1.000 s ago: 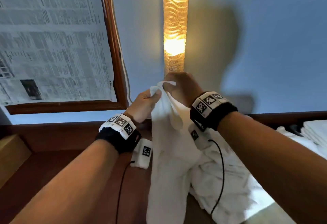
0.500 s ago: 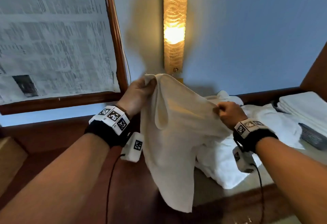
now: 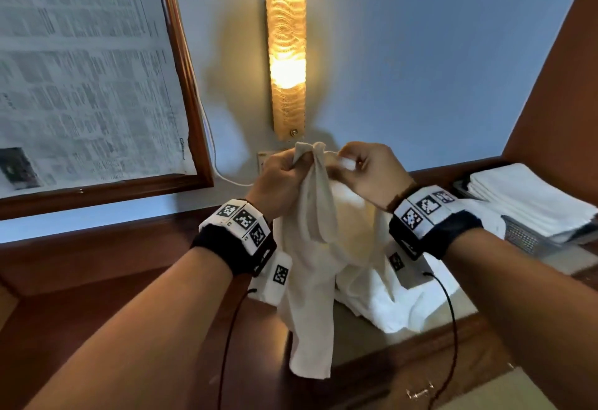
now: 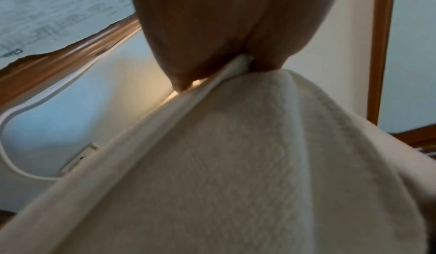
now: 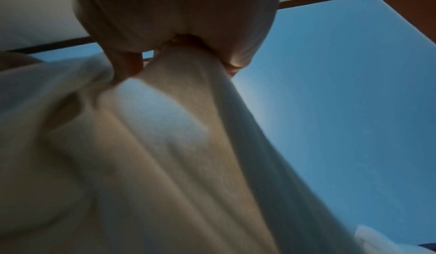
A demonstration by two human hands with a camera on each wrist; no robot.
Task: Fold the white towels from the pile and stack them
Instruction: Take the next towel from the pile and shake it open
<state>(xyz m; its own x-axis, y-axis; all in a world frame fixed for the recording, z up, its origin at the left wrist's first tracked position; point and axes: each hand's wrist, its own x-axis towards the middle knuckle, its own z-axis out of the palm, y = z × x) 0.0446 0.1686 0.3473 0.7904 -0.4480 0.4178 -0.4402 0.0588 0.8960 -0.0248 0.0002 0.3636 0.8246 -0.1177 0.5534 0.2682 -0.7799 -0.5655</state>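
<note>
Hands point(image 3: 323, 170) rejoined, towel point(image 3: 310, 280) hanging beneath

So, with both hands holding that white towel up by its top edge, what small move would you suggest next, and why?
Probably draw the hands apart. The left hand and right hand pinch the towel close together, so it hangs bunched and creased; spreading its top edge should flatten it for folding.

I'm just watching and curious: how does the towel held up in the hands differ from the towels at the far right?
The held towel hangs unfolded in the air, pinched at its top by the left hand and right hand; the folded towels lie flat in a neat stack. The held towel drapes long and creased; the folded towels look squared and layered. Both are white.
</note>
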